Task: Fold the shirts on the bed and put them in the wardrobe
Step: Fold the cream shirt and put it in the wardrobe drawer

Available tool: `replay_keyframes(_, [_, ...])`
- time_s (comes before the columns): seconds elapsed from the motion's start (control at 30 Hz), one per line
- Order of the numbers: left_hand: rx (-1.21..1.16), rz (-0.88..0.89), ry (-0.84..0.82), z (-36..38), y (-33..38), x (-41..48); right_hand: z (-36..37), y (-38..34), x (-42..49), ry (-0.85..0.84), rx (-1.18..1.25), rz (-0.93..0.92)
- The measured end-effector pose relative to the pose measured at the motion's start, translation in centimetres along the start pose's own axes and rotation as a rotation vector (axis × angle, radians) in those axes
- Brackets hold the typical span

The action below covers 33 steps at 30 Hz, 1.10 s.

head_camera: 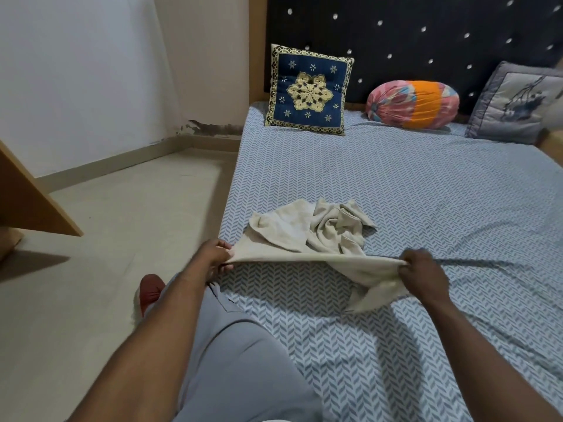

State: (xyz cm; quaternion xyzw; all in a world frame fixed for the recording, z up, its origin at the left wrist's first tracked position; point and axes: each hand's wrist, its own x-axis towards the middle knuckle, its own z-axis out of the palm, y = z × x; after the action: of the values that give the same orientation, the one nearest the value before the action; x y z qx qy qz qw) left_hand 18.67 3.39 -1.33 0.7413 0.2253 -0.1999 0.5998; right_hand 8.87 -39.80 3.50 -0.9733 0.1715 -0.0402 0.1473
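Observation:
A crumpled beige shirt (310,233) lies near the left edge of the bed (411,193), which has a blue-and-white herringbone sheet. My left hand (214,258) pinches one end of the shirt's near edge at the bed's left side. My right hand (422,274) grips the other end, and the edge is stretched taut between the two hands, lifted a little above the sheet. A loose part of the shirt hangs below my right hand. The far part of the shirt lies bunched on the sheet.
A blue embroidered cushion (307,89), a round pink-and-orange bolster (412,105) and a grey cushion (515,105) stand against the dark headboard. Bare floor (122,214) lies left of the bed, with a wooden panel (27,196) at the far left.

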Motion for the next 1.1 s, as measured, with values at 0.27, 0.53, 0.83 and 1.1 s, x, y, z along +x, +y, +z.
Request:
replay_keyframes(0.27, [0.454,-0.384,-0.204,-3.5,2.3,-1.1,-1.8,-0.1,0.3,-0.587,-0.317,0.100])
replay_keyframes(0.53, [-0.071,-0.457,-0.259,-0.4,5.4,1.5,-0.2,0.0,3.5,-1.033,0.006,0.457])
replay_keyframes(0.83, [-0.846,0.271,-0.110,4.3,33.4,3.7,-13.1,-10.3,23.6,0.094,1.343,0.361])
replay_keyframes(1.1, [-0.918,0.594,-0.042,-0.1,43.7,1.1,-22.8,-13.6,27.0,0.870,0.435,0.012])
